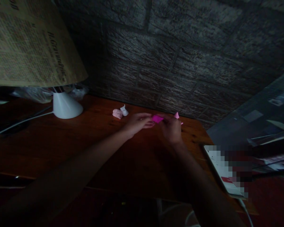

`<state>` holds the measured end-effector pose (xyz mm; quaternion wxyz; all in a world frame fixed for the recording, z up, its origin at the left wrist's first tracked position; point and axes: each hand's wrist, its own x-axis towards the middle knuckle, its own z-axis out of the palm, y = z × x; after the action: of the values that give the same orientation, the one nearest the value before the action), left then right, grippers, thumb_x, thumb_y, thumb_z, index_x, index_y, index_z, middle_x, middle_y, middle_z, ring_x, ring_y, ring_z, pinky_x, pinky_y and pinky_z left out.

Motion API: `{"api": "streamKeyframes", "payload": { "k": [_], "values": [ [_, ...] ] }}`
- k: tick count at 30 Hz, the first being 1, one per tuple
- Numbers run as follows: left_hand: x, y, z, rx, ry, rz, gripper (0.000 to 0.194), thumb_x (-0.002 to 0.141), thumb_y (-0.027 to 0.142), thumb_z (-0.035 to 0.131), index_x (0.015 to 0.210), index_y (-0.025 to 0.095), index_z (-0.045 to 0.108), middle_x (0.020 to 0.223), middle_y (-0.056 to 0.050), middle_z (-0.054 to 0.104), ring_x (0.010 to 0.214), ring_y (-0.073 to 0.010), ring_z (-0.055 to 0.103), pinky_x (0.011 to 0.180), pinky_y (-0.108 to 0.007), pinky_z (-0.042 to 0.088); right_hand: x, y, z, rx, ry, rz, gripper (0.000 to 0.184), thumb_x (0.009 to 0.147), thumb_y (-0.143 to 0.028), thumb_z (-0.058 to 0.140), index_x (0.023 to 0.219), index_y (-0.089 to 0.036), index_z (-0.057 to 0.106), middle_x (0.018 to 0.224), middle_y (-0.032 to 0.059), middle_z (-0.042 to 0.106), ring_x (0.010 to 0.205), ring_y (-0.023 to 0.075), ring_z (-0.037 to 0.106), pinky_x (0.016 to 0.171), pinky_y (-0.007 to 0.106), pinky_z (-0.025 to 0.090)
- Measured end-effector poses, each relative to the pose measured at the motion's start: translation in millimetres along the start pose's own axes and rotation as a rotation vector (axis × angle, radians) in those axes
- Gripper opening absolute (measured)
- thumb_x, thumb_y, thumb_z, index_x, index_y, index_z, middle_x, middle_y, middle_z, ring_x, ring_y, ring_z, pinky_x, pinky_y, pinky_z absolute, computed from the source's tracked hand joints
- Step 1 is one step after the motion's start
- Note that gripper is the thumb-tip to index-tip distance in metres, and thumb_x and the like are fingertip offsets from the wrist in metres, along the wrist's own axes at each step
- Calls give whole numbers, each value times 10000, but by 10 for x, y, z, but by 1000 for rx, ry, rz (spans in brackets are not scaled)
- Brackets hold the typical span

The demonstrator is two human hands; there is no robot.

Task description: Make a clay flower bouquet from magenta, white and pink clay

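Note:
Between my two hands is a small bright magenta piece (157, 119), soft-looking and pointed; I cannot tell whether it is paper or modelling clay. My left hand (140, 123) pinches its left end with thumb and fingers. The fingers of my right hand (171, 128) close on its right side, partly hidden behind the hand. Just beyond my right hand stands a pale pink pointed piece (176, 115) on the table. Left of my hands, a pale pink lump (117, 113) lies against a white crumpled lump (124, 110).
A lamp with a newsprint shade (38, 47) and white base (67, 107) stands on the wooden table (68, 142) at the left, its cord running left. A brick-patterned wall (170, 56) closes off the back. A white flat device (223, 170) with a cable lies at the right edge.

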<state>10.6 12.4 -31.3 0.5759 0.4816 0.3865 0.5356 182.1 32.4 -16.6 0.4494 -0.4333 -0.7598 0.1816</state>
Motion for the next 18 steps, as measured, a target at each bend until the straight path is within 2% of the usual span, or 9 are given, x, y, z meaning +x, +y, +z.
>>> {"api": "streamKeyframes", "payload": {
  "k": [2, 5, 11, 15, 18],
  "values": [
    [-10, 42, 14, -138, 4, -114, 121, 923, 233, 654, 953, 144, 731, 964, -109, 793, 864, -172, 764, 888, -361, 618, -4, 1, 0, 8, -7, -17, 207, 827, -210, 644, 916, -292, 812, 863, 62, 806, 775, 260, 750, 841, 463, 570],
    [-25, 74, 19, -217, 20, -158, 54, 881, 192, 709, 875, 153, 746, 959, -89, 797, 863, -156, 756, 907, -351, 613, -21, -18, 10, 8, -43, -47, 224, 826, -203, 634, 931, -294, 810, 867, 56, 808, 768, 261, 757, 822, 457, 581],
    [2, 54, -59, -216, -35, -121, 92, 838, 125, 713, 889, 172, 774, 1005, -92, 797, 978, -189, 751, 962, -404, 600, -15, -33, -20, 4, -127, -106, 240, 827, -218, 673, 1005, -310, 805, 999, 42, 809, 917, 282, 769, 897, 466, 575],
    [36, 10, -102, -176, -67, -68, 102, 830, 126, 717, 896, 178, 774, 1063, -107, 786, 1008, -204, 748, 983, -429, 585, 4, -20, -58, 6, -147, -111, 230, 862, -210, 639, 962, -316, 816, 930, 23, 816, 889, 273, 776, 863, 445, 592],
    [44, -9, -118, -204, -90, -83, 113, 807, 145, 742, 911, 170, 777, 1083, -107, 782, 1040, -211, 735, 1042, -445, 542, 8, -16, -74, -37, -141, -125, 213, 879, -234, 634, 949, -299, 824, 925, 32, 817, 852, 277, 780, 895, 459, 584]
  ]
}}
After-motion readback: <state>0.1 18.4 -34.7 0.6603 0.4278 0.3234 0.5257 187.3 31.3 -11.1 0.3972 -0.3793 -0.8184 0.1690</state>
